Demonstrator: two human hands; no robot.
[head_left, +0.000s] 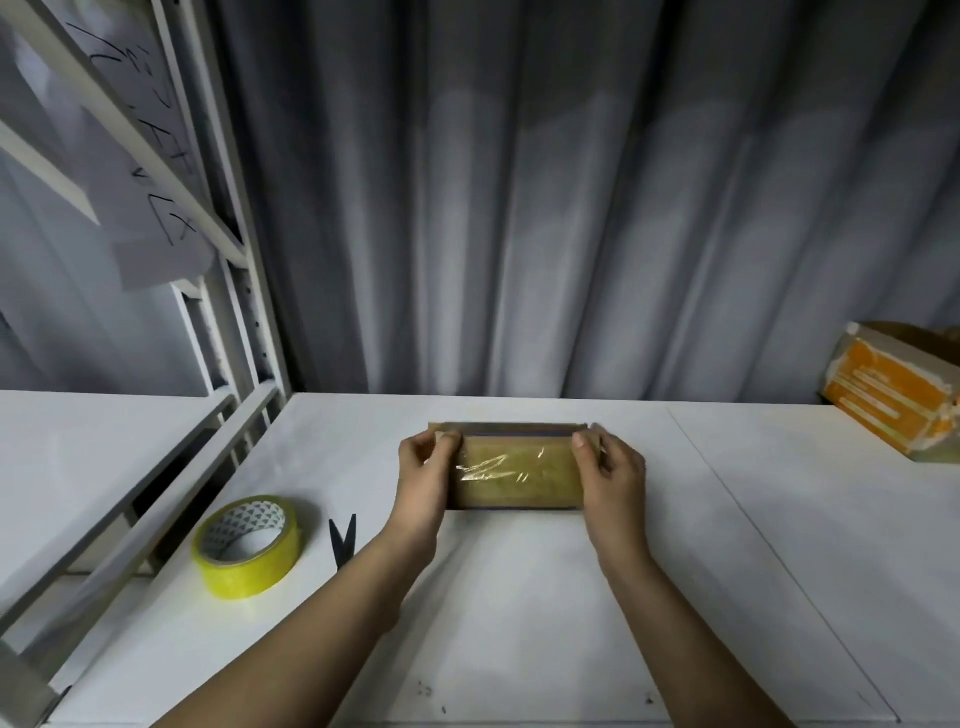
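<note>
Grey curtain (571, 208) hangs behind both hands, white table (519, 597) lies under them. White metal shelf rack (244, 322) stands well left of the left hand (423, 467), with a scrawled paper sheet (145, 171) hanging on it. Torn orange-printed carton (893, 395) sits well right of the right hand (610, 470), at the table's back edge.

Small cardboard box (556, 488) lies flat on the table between the two hands. A shiny clear tape strip (498, 467) runs across its top. Left hand grips the box's left end, thumb on top, fingers curled round the side. Right hand grips the right end the same way.

Step, as judged: sealing the box. Top strip is on, hands steady and press the ends. Next move likely calls for rubbing the tape down over the ends. Otherwise one hand lets go to fetch more tape while the other pins the box.

Yellow tape roll (249, 551) lies near, left of the left hand and closer to the body. Black scissors (343, 540) lie between the roll and the left forearm, just beside the forearm, blades apart, tips pointing away.
</note>
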